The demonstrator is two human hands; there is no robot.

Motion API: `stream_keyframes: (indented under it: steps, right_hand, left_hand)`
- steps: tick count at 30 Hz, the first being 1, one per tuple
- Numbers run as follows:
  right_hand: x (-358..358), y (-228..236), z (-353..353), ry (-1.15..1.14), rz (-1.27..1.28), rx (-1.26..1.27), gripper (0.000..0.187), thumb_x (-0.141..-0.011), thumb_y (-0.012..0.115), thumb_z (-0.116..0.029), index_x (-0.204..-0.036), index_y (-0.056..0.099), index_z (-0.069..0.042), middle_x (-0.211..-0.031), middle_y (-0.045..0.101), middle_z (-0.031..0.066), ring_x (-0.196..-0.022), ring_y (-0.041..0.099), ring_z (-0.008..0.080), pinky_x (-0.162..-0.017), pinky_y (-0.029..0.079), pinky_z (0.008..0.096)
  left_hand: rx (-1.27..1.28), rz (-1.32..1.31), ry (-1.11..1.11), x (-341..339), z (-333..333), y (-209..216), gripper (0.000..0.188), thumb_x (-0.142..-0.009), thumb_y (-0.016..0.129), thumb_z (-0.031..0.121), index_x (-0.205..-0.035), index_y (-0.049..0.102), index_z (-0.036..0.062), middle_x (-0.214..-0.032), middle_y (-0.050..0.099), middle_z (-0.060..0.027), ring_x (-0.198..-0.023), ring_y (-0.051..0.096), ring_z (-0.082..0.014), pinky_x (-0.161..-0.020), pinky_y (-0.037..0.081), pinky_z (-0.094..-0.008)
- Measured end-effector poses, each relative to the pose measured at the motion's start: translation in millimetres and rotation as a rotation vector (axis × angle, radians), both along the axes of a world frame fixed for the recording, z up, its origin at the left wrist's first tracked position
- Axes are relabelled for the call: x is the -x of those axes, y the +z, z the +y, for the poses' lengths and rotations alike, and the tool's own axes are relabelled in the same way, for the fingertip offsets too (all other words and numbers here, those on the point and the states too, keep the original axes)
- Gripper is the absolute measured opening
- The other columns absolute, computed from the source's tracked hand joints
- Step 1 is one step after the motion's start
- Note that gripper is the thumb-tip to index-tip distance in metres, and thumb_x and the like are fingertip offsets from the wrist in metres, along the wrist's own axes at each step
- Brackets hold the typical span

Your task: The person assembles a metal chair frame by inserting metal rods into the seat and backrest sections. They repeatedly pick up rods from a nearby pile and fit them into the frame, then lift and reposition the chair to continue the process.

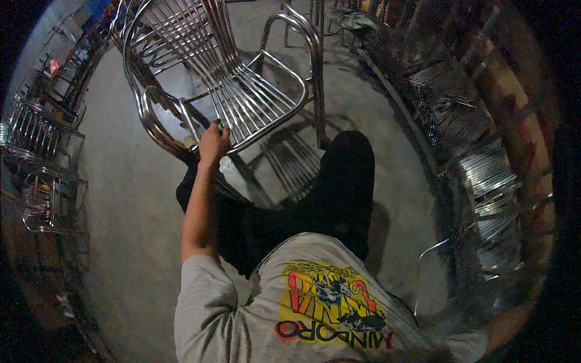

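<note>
A shiny metal-tube armchair point(260, 100) stands in front of me, its seat and back made of parallel bars. My left hand point(215, 143) is at the near left corner of the seat, fingers curled round the tube there. Whether a small thing is also in those fingers cannot be made out. Out to the lower right reaches my right arm, its forearm fading into the dark rim; the right hand is not visible.
More metal chairs point(42, 130) line the left side. Along the right lie stacks of barred metal frames point(484, 175), beside a long dark edge. A thin bent metal tube point(428, 249) rises near my right side. Concrete floor point(127, 242) lies between.
</note>
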State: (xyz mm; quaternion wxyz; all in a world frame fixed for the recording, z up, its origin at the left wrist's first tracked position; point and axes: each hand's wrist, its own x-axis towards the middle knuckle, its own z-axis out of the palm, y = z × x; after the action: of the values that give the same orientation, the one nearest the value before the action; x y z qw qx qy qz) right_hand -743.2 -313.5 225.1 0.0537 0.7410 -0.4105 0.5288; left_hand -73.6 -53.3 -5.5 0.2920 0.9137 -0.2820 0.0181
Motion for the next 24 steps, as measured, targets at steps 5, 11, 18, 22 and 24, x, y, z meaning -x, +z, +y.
stream_keyframes:
  steps: [5,11,18,22,24]
  right_hand:
    - [-92.9,29.5,21.0,0.326,-0.072,0.048,0.035,-0.086,0.061,-0.037,-0.090,0.057,-0.003,-0.084,0.058,0.0123,-0.072,0.054,0.0242,-0.064,0.042,0.0352]
    - [-178.3,86.7,29.1,0.746,-0.249,0.180,0.029,-0.087,0.059,-0.034,-0.083,0.055,-0.006,-0.076,0.055,0.0091,-0.065,0.050,0.0209,-0.059,0.039,0.0329]
    - [-250.0,139.5,16.9,1.302,-0.566,0.220,0.027,-0.088,0.057,-0.031,-0.074,0.053,-0.009,-0.067,0.051,0.0054,-0.056,0.045,0.0170,-0.053,0.036,0.0302]
    - [-282.3,133.3,-10.9,1.614,-0.792,0.011,0.027,-0.089,0.056,-0.030,-0.069,0.052,-0.011,-0.062,0.049,0.0033,-0.051,0.043,0.0148,-0.050,0.034,0.0287]
    - [-309.0,107.2,-30.7,1.837,-0.867,-0.269,0.026,-0.090,0.055,-0.028,-0.068,0.050,-0.013,-0.061,0.047,0.0005,-0.050,0.040,0.0120,-0.048,0.032,0.0271]
  left_hand:
    - [0.177,-0.328,0.046,30.5,-6.9,34.3,0.044,-0.090,0.064,0.028,-0.121,0.056,-0.0007,-0.110,0.061,-0.0259,-0.100,0.059,-0.0419,-0.082,0.049,-0.0481]
    - [0.561,0.449,-0.470,109.6,-63.9,100.0,0.051,-0.098,0.053,0.037,-0.131,0.049,-0.0022,-0.118,0.061,-0.0238,-0.110,0.059,-0.0269,-0.097,0.044,-0.0359]
    - [0.987,1.379,-0.635,98.3,-148.3,147.6,0.082,-0.091,0.047,0.066,-0.148,0.030,0.0085,-0.144,0.042,-0.0148,-0.124,0.047,-0.0301,-0.098,0.041,-0.0406]
    - [1.331,1.293,-0.591,80.4,-147.7,148.7,0.093,-0.087,0.046,0.073,-0.152,0.024,0.0100,-0.150,0.032,-0.0162,-0.128,0.042,-0.0318,-0.097,0.041,-0.0416]
    - [1.411,1.225,-0.394,68.4,-148.7,140.2,0.078,-0.091,0.045,0.067,-0.143,0.035,0.0091,-0.120,0.053,-0.0135,-0.097,0.056,-0.0228,-0.075,0.047,-0.0350]
